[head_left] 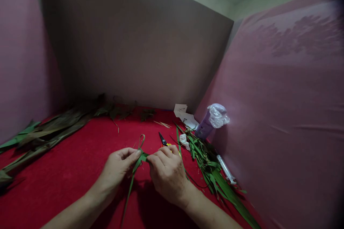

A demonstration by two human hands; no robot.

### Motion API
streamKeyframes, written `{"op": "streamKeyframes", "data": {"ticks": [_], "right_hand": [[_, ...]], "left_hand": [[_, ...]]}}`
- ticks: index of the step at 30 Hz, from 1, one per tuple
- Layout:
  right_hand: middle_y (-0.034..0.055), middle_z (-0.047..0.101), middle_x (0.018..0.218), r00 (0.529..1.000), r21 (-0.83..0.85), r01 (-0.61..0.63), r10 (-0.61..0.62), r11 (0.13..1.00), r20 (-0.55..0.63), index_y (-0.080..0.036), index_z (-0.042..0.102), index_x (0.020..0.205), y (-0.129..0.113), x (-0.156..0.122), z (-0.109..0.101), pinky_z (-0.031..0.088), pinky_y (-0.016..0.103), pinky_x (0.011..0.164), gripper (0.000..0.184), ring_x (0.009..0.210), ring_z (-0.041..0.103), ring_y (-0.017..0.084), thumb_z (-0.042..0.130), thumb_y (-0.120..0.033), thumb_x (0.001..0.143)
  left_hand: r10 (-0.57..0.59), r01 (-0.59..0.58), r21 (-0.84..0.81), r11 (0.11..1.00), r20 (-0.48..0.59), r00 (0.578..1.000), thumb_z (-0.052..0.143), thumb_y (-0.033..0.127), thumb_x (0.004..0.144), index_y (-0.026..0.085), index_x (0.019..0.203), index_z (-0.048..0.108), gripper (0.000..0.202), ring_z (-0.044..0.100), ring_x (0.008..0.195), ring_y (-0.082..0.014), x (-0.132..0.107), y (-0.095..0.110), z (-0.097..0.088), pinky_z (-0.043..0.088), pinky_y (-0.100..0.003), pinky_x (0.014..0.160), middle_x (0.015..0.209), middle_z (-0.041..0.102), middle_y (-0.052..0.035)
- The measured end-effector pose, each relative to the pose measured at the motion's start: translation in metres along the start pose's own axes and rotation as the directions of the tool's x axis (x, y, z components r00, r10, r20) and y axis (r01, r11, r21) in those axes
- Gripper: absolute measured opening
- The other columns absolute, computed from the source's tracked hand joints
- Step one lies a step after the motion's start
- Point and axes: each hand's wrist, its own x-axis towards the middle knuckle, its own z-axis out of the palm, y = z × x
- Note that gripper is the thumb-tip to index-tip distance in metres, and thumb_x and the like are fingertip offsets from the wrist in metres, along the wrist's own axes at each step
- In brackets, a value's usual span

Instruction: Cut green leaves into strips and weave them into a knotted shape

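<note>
Between my two hands is a folded green leaf strip (144, 156), with a small loop at its top and a long thin tail hanging down toward me. My left hand (119, 164) pinches it on the left, thumb and fingertips pressed together near the base of the loop. On the other side, my right hand (168, 173) grips the strip's right end with curled fingers. Just beyond my right hand lie scissors (162, 139) with dark blades and yellow handles, partly hidden by its fingers.
Cut green leaves (201, 159) are heaped on the right, beside a crumpled white wad (184, 141), a syringe (225, 169) and a purple container (205, 125) topped with clear plastic. Thin sticks (162, 124) and white papers (188, 118) lie farther back. Long dried leaves (53, 132) cover the left of the red cloth (67, 171).
</note>
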Motion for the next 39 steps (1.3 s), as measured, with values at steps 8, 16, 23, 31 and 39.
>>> {"op": "streamKeyframes", "data": {"ticks": [8, 16, 23, 31, 39], "right_hand": [[0.0047, 0.059, 0.076, 0.998, 0.058, -0.058, 0.056, 0.997, 0.039, -0.018, 0.056, 0.089, -0.0002, -0.002, 0.0001, 0.031, 0.035, 0.07, 0.015, 0.073, 0.049, 0.019, 0.042, -0.013, 0.084], [0.0046, 0.057, 0.08, 0.98, 0.235, -0.183, 0.16, 0.955, 0.116, -0.017, 0.054, 0.086, 0.0017, -0.0035, 0.0014, 0.036, 0.025, 0.065, 0.012, 0.072, 0.053, 0.015, 0.042, -0.013, 0.087], [0.003, 0.057, 0.079, 0.98, 0.264, -0.191, 0.168, 0.945, 0.107, -0.018, 0.052, 0.084, 0.0046, -0.0026, -0.0022, 0.036, 0.025, 0.067, 0.008, 0.072, 0.052, 0.015, 0.046, -0.013, 0.086], [0.0025, 0.054, 0.08, 0.974, 0.329, -0.199, 0.148, 0.923, 0.173, -0.018, 0.052, 0.083, 0.0053, -0.003, -0.0064, 0.039, 0.023, 0.063, 0.011, 0.07, 0.052, 0.014, 0.045, -0.01, 0.085], [0.0033, 0.056, 0.079, 0.979, 0.183, -0.104, 0.069, 0.978, 0.191, -0.018, 0.057, 0.088, 0.0057, -0.0042, -0.0033, 0.038, 0.023, 0.061, 0.013, 0.07, 0.053, 0.014, 0.045, -0.012, 0.086]], "left_hand": [[0.12, -0.126, 0.16, 0.979, 0.046, 0.992, 0.062, 0.036, 0.07, 0.015, 0.064, 0.058, 0.022, 0.044, 0.049, -0.009, -0.001, 0.0038, 0.0036, 0.034, -0.02, 0.047, 0.053, 0.055, 0.0033], [0.108, -0.137, 0.224, 0.965, 0.137, 0.985, 0.058, 0.034, 0.073, 0.015, 0.065, 0.057, 0.02, 0.047, 0.05, -0.0101, -0.0059, -0.0014, 0.0073, 0.035, -0.021, 0.049, 0.051, 0.055, 0.0029], [-0.046, 0.018, 0.133, 0.991, 0.211, 0.977, 0.064, 0.037, 0.068, 0.015, 0.07, 0.056, 0.024, 0.048, 0.048, -0.0092, -0.007, 0.0014, 0.0063, 0.033, -0.02, 0.046, 0.056, 0.06, 0.0014], [-0.036, 0.011, 0.099, 0.995, 0.251, 0.967, 0.059, 0.037, 0.073, 0.015, 0.074, 0.053, 0.023, 0.049, 0.04, -0.0084, -0.0052, -0.0023, 0.0033, 0.031, -0.021, 0.043, 0.054, 0.063, -0.0008], [-0.039, 0.001, 0.141, 0.99, 0.266, 0.963, 0.059, 0.038, 0.074, 0.014, 0.078, 0.055, 0.024, 0.05, 0.041, -0.0094, -0.0036, -0.0035, 0.0028, 0.029, -0.02, 0.043, 0.046, 0.06, 0.0012]]}}
